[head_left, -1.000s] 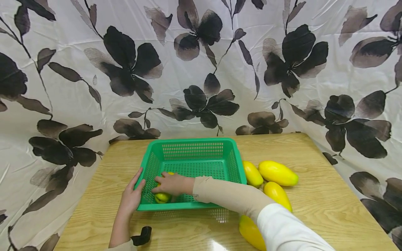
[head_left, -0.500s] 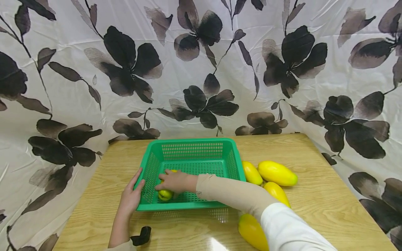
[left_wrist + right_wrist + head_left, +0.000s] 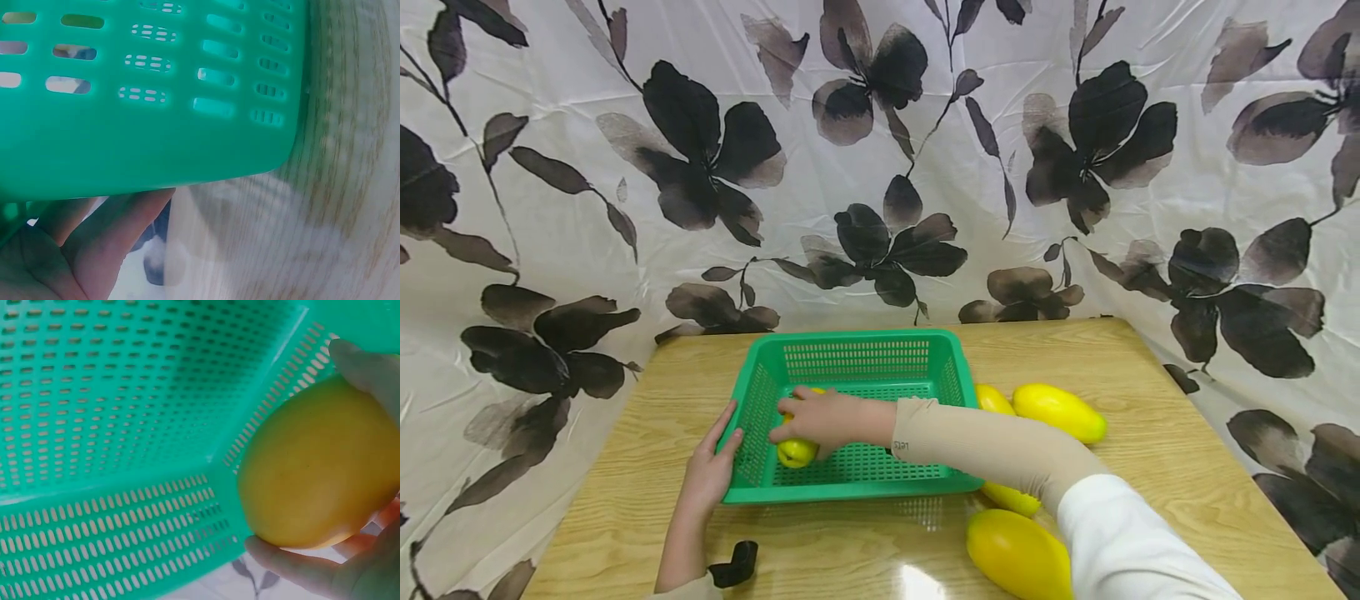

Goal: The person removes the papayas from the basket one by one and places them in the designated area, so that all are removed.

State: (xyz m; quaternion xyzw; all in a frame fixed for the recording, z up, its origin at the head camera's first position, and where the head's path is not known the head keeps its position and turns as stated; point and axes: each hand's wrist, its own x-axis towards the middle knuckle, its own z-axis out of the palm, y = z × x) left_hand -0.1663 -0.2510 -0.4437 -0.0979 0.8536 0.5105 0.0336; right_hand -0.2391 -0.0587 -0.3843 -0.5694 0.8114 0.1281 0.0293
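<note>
A green plastic basket with slotted walls stands on the wooden table. Inside its left half, my right hand grips a yellow papaya with a greenish end. In the right wrist view, thumb and fingers wrap opposite sides of the papaya, near a basket corner. My left hand is at the basket's left side, its extended fingers and thumb touching the rim. From the left wrist, the fingers reach straight up to the basket's edge, their tips partly hidden behind it.
Right of the basket lie several more papayas: one at the back, another against the basket wall, and a big one near the front, partly behind my right sleeve. A black angled piece shows by my left wrist. Floral cloth hangs behind the table.
My right hand and the papaya in it have shifted slightly away from me and to the right within the basket. The left hand stays at the rim.
</note>
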